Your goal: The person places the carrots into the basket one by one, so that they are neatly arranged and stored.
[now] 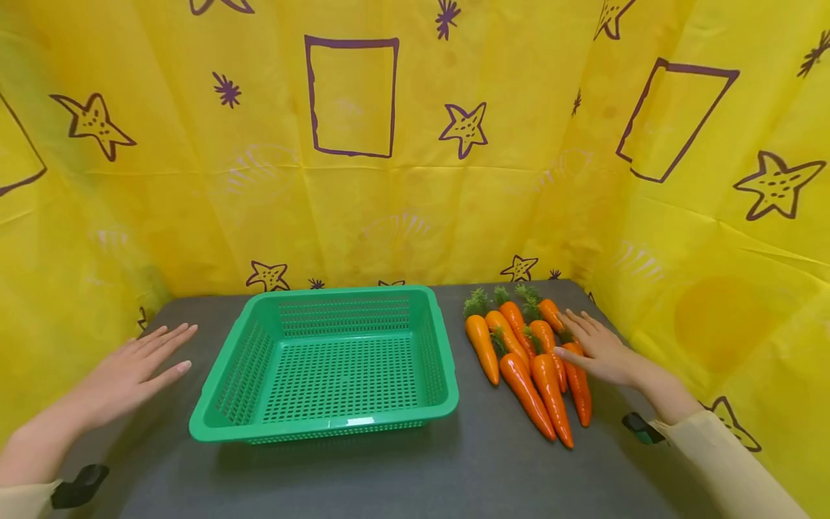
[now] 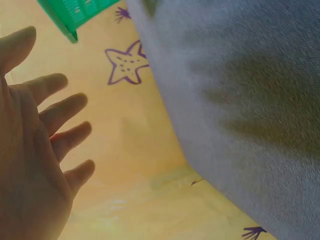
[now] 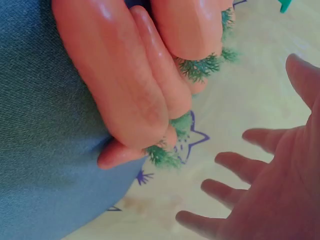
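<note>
Pale right sleeve closest, lower corner. Right hand: fingers extended, grip spread and unloaded, at the right edge of the carrots; wrist view shows a gap. Left hand: grip likewise spread, unloaded, near the green basket, on its left. Carrots bunched on dark worktop, right of basket, leafy tops mostly far side.

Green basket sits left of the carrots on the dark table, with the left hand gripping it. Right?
Not quite: the left hand isn't gripping the green basket. The head view shows the hand apart from it, off to its left, fingers extended. The rest holds: basket left of the carrots, on the dark table.
</note>
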{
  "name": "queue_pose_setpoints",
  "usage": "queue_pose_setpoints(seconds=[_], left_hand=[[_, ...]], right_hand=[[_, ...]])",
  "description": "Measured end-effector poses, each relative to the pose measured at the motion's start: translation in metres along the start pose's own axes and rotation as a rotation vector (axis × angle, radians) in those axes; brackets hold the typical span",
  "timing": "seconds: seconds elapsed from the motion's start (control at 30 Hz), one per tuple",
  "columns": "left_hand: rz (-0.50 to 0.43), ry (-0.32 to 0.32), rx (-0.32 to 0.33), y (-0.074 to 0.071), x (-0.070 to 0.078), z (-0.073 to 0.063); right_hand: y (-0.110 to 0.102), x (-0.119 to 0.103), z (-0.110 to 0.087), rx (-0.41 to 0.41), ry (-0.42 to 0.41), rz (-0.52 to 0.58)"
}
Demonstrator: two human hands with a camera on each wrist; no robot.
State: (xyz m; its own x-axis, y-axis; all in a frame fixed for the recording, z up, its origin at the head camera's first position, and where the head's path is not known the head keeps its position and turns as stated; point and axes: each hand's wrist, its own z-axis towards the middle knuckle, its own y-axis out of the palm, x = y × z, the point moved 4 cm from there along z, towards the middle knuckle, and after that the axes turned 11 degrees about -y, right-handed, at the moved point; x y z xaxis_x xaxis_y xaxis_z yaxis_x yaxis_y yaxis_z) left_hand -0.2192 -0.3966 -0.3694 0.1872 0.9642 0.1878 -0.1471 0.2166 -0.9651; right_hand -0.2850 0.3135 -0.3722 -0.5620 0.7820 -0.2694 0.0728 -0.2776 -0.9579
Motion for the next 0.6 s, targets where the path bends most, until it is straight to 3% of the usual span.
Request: queue_pose_setpoints(seconds=[0.23, 0.37, 0.6], left_hand=[[-0.138, -0.063, -0.065, -0.008, 0.013, 0.004], [-0.165, -0.103, -0.101, -0.010, 0.021, 0.007], [-0.193, -0.115, -0.073, -0.013, 0.034, 0.010]], right_hand=[[-0.001, 0.006, -0.006, 0.066, -0.007, 0.050], [0.000, 0.011, -0.009, 0.076, 0.005, 0.075], [0.002, 0.018, -0.016, 0.124, 0.027, 0.119]])
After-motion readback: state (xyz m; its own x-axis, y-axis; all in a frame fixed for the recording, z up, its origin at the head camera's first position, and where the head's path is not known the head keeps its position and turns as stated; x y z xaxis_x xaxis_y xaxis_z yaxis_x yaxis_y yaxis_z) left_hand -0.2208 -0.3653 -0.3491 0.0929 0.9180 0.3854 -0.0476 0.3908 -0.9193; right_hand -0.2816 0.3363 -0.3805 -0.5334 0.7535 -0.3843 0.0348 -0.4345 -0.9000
